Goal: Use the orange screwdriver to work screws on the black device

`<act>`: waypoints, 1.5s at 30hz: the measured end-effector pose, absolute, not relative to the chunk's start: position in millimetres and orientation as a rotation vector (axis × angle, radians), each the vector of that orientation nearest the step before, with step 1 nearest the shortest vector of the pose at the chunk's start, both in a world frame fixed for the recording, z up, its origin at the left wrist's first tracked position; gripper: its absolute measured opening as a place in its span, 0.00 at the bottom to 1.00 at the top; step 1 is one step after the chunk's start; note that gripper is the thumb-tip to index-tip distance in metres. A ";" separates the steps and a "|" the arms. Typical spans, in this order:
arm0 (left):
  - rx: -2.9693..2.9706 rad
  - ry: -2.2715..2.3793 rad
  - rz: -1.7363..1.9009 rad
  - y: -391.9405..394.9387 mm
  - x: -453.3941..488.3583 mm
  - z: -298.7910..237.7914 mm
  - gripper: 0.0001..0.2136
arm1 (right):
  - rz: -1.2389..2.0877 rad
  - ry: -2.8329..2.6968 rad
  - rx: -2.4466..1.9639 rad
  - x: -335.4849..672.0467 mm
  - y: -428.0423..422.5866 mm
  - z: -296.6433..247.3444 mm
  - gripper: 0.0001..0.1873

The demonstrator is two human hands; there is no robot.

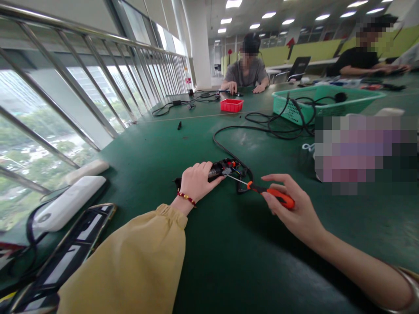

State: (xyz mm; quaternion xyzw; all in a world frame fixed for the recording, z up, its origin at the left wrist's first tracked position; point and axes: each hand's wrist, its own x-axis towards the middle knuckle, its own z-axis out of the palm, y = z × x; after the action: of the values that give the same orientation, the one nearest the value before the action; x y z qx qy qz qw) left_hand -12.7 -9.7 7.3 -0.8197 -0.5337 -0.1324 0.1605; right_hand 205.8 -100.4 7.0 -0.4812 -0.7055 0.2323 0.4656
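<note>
My left hand [196,179] is closed around a black corded device [216,169], whose opened end shows wiring and small red and orange parts. The device rests low over the green table [209,270], its cable trailing from that end. In my right hand [296,213] is a screwdriver [278,195] with an orange and black handle, gripped between thumb and fingers. The screwdriver's thin shaft points left, with its tip at the exposed inside of the device near my left thumb. Exactly what the tip touches is too small to make out.
A green basket [293,112] with black cables stands at the right, beside a blurred-out object [360,150]. Farther off are a small red tray [231,105] and a tiny black part [180,125]. A metal railing [98,56] runs along the left. Two people sit beyond.
</note>
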 end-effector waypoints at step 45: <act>-2.339 -1.590 -0.347 -9.3 -12.8 8.0 0.23 | 0.703 -1.631 -1.202 209.3 -93.9 6.0 0.16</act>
State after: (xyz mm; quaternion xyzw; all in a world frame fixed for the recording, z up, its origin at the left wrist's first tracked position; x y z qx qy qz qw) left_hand -12.8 -9.3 8.0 -0.8122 -0.5520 -0.1205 0.1453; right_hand 209.3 -93.9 6.0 -0.4922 -0.6678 0.2879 0.4783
